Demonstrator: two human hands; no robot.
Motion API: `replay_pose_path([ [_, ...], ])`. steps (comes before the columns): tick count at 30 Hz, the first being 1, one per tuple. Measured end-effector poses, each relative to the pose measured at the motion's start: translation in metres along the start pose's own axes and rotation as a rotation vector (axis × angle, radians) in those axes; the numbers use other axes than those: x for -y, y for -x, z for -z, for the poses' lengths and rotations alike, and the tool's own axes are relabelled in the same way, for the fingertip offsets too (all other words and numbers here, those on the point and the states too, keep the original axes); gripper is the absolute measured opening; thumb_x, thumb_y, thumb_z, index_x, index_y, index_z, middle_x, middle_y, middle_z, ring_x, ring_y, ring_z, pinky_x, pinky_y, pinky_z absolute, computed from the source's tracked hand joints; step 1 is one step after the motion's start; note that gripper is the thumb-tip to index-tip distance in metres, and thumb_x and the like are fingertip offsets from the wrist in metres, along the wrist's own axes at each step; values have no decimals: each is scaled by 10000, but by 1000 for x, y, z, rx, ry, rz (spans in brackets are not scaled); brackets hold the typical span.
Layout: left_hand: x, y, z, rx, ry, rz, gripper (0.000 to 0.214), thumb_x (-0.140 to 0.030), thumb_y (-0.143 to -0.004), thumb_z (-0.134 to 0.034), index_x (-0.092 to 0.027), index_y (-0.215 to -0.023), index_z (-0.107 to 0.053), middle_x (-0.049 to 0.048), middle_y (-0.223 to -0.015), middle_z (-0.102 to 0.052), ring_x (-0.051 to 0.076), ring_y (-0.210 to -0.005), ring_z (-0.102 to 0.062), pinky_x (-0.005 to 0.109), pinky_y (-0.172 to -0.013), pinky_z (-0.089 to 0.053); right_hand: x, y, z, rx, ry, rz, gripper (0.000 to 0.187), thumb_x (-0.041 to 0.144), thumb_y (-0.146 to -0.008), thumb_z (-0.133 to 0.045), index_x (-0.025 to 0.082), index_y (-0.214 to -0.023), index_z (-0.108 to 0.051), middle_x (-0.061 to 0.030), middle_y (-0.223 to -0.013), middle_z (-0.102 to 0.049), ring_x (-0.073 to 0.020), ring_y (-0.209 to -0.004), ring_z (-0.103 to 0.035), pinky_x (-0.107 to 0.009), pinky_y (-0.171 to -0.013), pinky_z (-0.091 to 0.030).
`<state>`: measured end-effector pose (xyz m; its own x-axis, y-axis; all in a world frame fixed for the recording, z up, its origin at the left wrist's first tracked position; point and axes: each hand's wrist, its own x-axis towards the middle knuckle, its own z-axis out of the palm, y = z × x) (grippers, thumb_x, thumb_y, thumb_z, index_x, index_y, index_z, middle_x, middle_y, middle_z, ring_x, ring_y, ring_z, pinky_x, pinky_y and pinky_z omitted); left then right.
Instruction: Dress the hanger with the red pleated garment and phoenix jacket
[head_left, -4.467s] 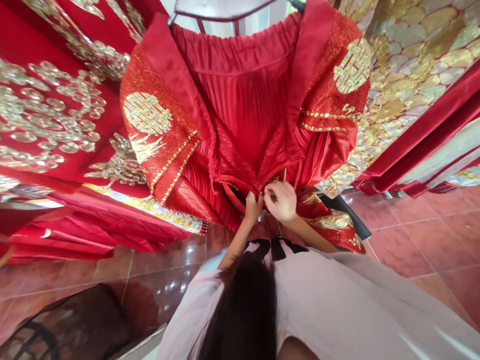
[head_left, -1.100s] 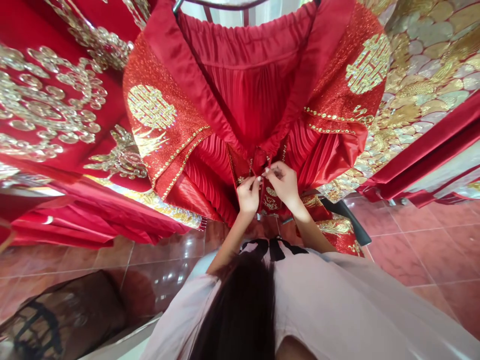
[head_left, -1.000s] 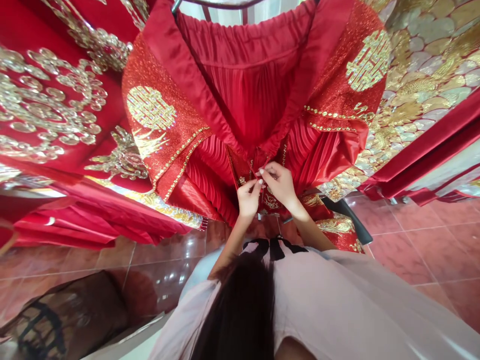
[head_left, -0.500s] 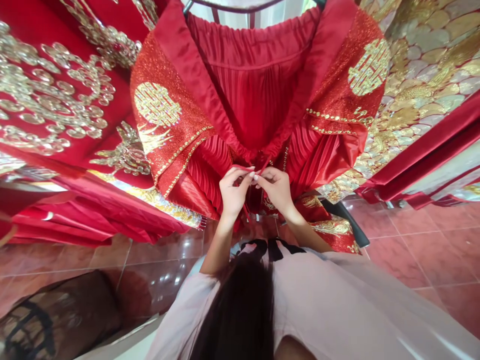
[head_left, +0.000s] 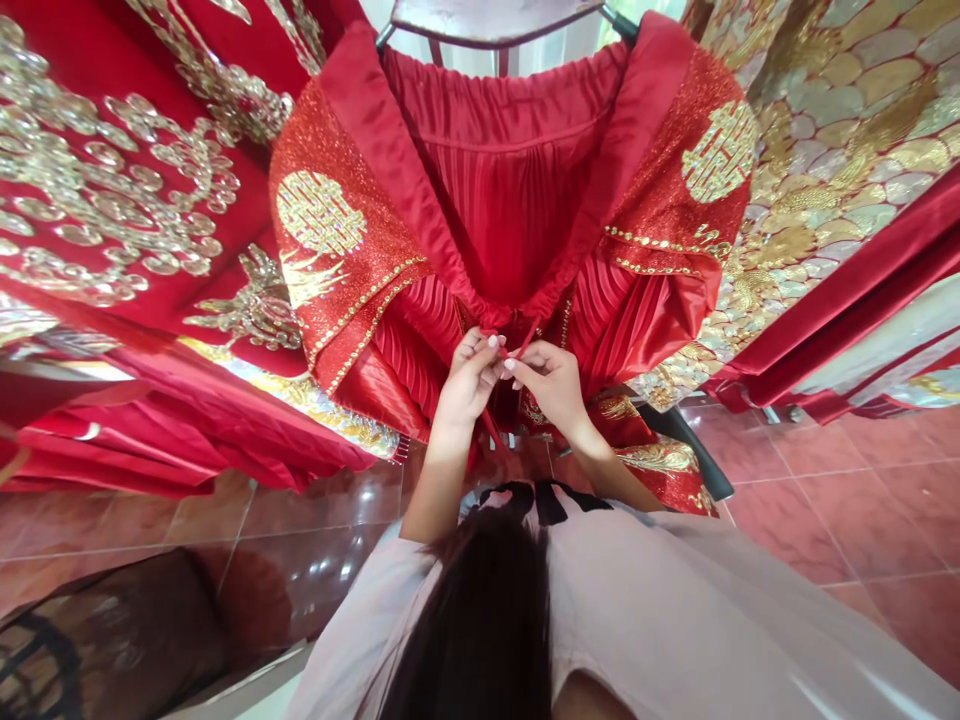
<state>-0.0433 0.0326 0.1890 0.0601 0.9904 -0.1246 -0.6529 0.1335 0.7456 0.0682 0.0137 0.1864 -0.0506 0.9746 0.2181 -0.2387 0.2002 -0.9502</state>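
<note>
A red pleated garment (head_left: 510,210) with glittery gold-embroidered shoulders hangs in front of me on a black hanger (head_left: 621,22). At the bottom of its gathered neckline, my left hand (head_left: 472,378) pinches a thin red drawstring. My right hand (head_left: 549,382) also has its fingers closed on the red drawstring (head_left: 529,338), which runs down from the neckline. The fingertips of both hands almost meet. Whether the string is looped or knotted between them cannot be made out.
Red cloth with silver beading (head_left: 112,190) hangs at the left, and a gold scale-patterned cloth (head_left: 832,170) at the right. A dark brown bag (head_left: 142,630) lies on the red tiled floor (head_left: 810,510). A black stand leg (head_left: 686,450) shows at the right.
My left hand has turned, its fingers curling more around the string. My right hand stays near the same place. The view has shifted slightly, showing more of the hanger.
</note>
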Motion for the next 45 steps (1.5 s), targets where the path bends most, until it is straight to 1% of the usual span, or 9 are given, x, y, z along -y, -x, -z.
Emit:
replay_pose_path([
  [3, 1, 5, -1, -75, 163, 278, 200, -218, -832, -655, -160, -689, -527, -45, -557, -510, 64, -445, -466, 183, -466, -378, 3, 2, -1, 4, -19, -22, 255, 354, -699, -743, 136, -712, -610, 1, -604, -640, -78, -505, -563, -197, -509, -478],
  [6, 0, 15, -6, -126, 328, 280, 244, -209, -909, -501, -157, -670, -511, -37, -549, -458, 56, -441, -415, 188, -492, -385, 7, 2, -1, 27, -49, -60, 290, 386, -679, -762, 139, -708, -612, -5, -614, -651, -75, -479, -546, -200, -486, -465],
  [15, -37, 58, 25, -162, 424, -346, 276, -138, -613, -685, -184, -714, -432, -51, -644, -469, 46, -507, -396, 165, -538, -387, 28, 7, 5, 71, -31, -70, 326, 428, -677, -764, 147, -690, -600, -5, -583, -644, -88, -479, -573, -203, -466, -483],
  [19, -61, 59, 50, -348, 97, -512, 293, -91, -538, -639, -181, -715, -425, -55, -665, -448, 54, -504, -370, 194, -546, -380, 33, 6, 12, 56, -34, -66, 310, 409, -687, -759, 148, -705, -592, -4, -597, -647, -88, -502, -584, -201, -487, -496],
  [24, -52, 53, 27, -660, -695, -1150, 193, -166, -648, -620, -192, -827, -554, 15, -859, -527, 159, -790, -517, 283, -756, -436, 38, 3, 10, 126, 6, -46, 301, 420, -723, -726, 152, -740, -588, -9, -626, -638, -97, -547, -592, -214, -527, -506],
  [29, -19, 34, -15, 67, -818, -556, 269, -394, -898, -480, -177, -825, -622, 49, -796, -599, 185, -800, -576, 288, -776, -460, 44, -2, 9, 233, 150, 10, 297, 444, -796, -643, 153, -796, -587, 10, -640, -587, -79, -547, -525, -202, -521, -442],
  [33, -17, 21, -30, 158, -720, -429, 425, -499, -858, -552, -161, -601, -532, -11, -548, -439, 106, -516, -401, 218, -508, -334, 56, -7, 16, 210, 380, 136, 180, 323, -843, -586, 144, -827, -580, 29, -626, -506, -62, -554, -436, -194, -515, -348],
  [38, -83, 25, -33, 161, -1021, -665, 437, -379, -757, -723, -157, -472, -476, -41, -448, -318, 71, -437, -227, 235, -437, -158, 102, -26, 45, 252, 503, 255, 280, 261, -792, -652, 175, -1041, -557, 91, -506, -352, -46, -450, -301, -201, -471, -240],
  [45, -175, 2, 5, -270, -1231, -1188, 418, -319, -796, -688, -175, -497, -435, -25, -493, -327, 103, -495, -262, 268, -529, -229, 133, -85, 114, 41, 717, 535, 169, 251, -796, -612, 155, -933, -589, 83, -474, -312, -41, -422, -239, -215, -474, -193],
])
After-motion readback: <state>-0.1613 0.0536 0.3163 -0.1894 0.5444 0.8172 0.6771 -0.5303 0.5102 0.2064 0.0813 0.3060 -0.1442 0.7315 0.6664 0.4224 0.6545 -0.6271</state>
